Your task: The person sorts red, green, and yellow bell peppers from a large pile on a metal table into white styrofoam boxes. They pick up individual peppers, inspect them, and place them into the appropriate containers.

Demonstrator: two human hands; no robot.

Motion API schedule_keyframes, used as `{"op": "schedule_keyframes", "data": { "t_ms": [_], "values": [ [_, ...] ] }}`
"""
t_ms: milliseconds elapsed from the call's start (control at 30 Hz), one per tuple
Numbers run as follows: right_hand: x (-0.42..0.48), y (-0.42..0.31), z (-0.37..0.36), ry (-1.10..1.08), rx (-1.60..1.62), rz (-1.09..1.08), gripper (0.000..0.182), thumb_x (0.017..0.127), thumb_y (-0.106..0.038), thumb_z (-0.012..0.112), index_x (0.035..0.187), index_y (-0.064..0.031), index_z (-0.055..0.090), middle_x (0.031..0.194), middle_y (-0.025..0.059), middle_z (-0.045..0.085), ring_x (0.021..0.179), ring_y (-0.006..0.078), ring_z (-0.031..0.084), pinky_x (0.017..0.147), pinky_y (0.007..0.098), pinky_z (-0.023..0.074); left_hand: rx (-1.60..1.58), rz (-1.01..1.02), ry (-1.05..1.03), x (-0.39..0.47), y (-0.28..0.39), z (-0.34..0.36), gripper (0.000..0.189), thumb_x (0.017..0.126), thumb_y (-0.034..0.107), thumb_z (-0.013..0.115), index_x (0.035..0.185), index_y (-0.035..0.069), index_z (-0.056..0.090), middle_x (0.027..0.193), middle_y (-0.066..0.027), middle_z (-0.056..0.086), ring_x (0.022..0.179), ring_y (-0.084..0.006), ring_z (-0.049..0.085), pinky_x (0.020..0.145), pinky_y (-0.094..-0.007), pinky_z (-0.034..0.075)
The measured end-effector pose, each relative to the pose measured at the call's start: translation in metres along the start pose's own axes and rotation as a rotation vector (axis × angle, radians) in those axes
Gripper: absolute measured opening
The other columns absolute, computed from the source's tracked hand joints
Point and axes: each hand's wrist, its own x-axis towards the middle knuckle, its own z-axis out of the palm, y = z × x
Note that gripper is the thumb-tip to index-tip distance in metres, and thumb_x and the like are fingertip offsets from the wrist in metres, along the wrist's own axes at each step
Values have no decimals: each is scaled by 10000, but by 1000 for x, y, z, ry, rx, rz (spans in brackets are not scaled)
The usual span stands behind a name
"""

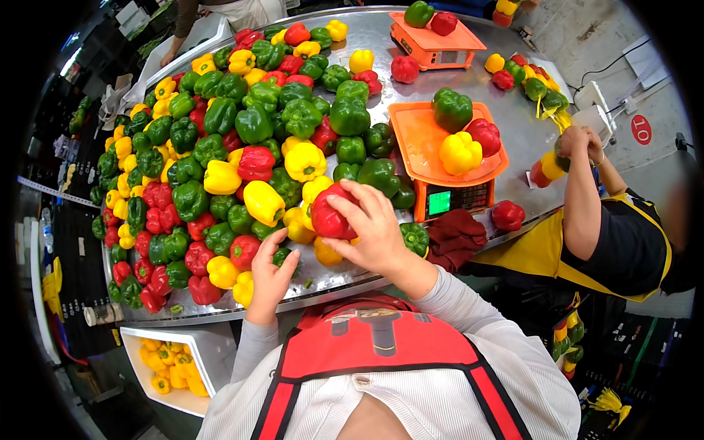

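Note:
My right hand [379, 231] grips a red bell pepper [331, 213] just above the near edge of the metal table [341, 278]. Fingers apart and holding nothing, my left hand [273, 275] hovers at that edge, close to a yellow bell pepper [243, 289]. A large heap of green, red and yellow peppers [220, 165] spreads over the left and middle of the table. To the right of the heap stands an orange digital scale [410, 148] with a lit green display. Its pan carries a green pepper [452, 109], a yellow pepper [461, 153] and a red pepper [484, 137].
Behind is a second orange scale [434, 37] bearing two peppers. A dark red cloth [456, 237] and a lone red pepper [507, 215] lie near the edge. A co-worker [599, 236] at right handles stacked peppers. A white box [220, 344] of yellow peppers stands below left.

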Motion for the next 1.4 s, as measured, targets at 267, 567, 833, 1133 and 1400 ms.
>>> {"op": "schedule_keyframes", "data": {
  "t_ms": [267, 567, 833, 1133, 1400],
  "values": [
    [17, 42, 7, 36, -89, 30, 708, 656, -276, 855, 1292, -132, 581, 1335, 164, 530, 1191, 390, 526, 1008, 488, 439, -16, -18, 29, -14, -10, -2, 459, 841, 133, 754, 1251, -24, 620, 1197, -153, 664, 1135, -256, 630, 990, -357, 472],
    [52, 85, 0, 119, -131, 123, 661, 704, -230, 869, 1290, -74, 604, 1356, 189, 549, 1255, 381, 520, 1069, 460, 417, 42, -39, 94, -31, -5, -25, 480, 849, 210, 751, 1256, -3, 612, 1210, -189, 653, 1150, -321, 619, 993, -382, 470],
    [59, 106, 16, 56, -185, 125, 657, 697, -211, 868, 1290, -97, 610, 1359, 186, 553, 1233, 366, 549, 1044, 449, 447, 148, -46, 254, -44, -26, -49, 484, 858, 203, 742, 1265, -16, 599, 1249, -187, 624, 1154, -322, 611, 998, -386, 474],
    [80, 98, 68, -239, -315, 79, 546, 730, -271, 827, 1211, -85, 650, 1257, 135, 629, 1158, 343, 587, 962, 453, 490, 158, -135, 530, -31, -36, -86, 494, 853, 174, 754, 1284, 1, 586, 1240, -153, 614, 1074, -277, 626, 937, -367, 503],
    [151, 59, 169, -549, -150, 7, 767, 747, -445, 815, 1356, -66, 544, 1216, 209, 643, 1117, 367, 629, 950, 427, 517, 118, -260, 549, -85, -58, -78, 455, 864, 143, 737, 1269, -9, 597, 1207, -161, 633, 1114, -277, 625, 970, -367, 481]
  ]
}}
